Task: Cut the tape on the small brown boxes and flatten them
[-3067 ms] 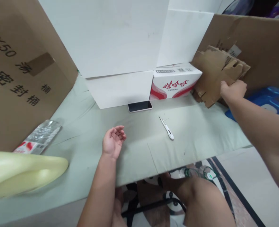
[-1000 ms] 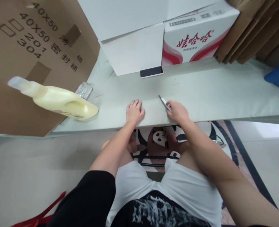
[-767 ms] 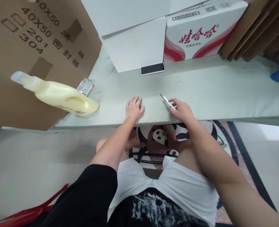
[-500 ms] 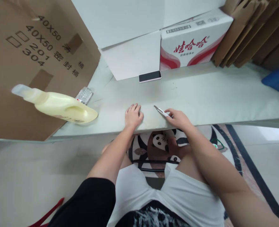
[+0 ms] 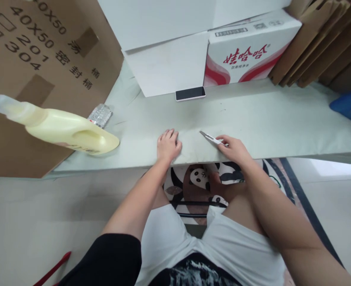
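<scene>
Over pale cloth (image 5: 267, 119), slim white cutter (image 5: 212, 139), in curled right fingers (image 5: 225, 138)

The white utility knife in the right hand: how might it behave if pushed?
The white utility knife is probably light, given its slim build. Its straight shape in the right hand suggests it is stiff. The thin, exposed blade may be the fragile part if pushed sideways.
</scene>
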A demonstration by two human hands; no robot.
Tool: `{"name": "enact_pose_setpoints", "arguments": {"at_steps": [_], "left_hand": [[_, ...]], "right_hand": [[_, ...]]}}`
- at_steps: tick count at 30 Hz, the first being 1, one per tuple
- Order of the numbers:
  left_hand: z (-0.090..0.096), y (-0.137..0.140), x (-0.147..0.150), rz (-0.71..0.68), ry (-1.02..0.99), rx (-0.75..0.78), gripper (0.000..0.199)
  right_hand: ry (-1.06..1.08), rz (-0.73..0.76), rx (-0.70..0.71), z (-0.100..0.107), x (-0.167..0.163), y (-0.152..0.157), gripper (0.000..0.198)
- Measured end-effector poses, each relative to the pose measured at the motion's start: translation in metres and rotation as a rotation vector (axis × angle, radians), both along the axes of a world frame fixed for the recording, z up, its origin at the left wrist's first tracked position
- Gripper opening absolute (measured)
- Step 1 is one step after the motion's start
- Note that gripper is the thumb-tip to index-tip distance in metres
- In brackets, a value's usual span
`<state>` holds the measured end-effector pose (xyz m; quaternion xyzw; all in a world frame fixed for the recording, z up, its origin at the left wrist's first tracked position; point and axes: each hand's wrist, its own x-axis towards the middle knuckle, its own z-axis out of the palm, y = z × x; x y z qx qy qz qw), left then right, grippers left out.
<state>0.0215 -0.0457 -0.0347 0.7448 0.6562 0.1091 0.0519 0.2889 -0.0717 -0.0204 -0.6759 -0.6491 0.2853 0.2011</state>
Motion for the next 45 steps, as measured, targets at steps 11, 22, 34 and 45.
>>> {"name": "enact_pose_setpoints", "arguments": {"at_steps": [11,22,34,45], "left_hand": [[0.000,0.000,0.000,0.007,-0.030,-0.013,0.048],[-0.001,0.000,0.000,0.005,-0.030,-0.022,0.048],[-0.002,0.001,-0.001,0.005,-0.036,-0.024,0.048],[0.009,0.028,-0.041,0.087,-0.182,-0.012,0.040]], "right_hand": [[0.033,-0.084,0.002,0.006,-0.008,0.002,0.040],[0.098,-0.103,0.039,0.004,-0.009,0.002,0.039],[0.132,-0.058,-0.022,0.007,-0.008,0.002,0.036],[0.720,-0.395,0.034,-0.010,-0.016,0.022,0.061]]}}
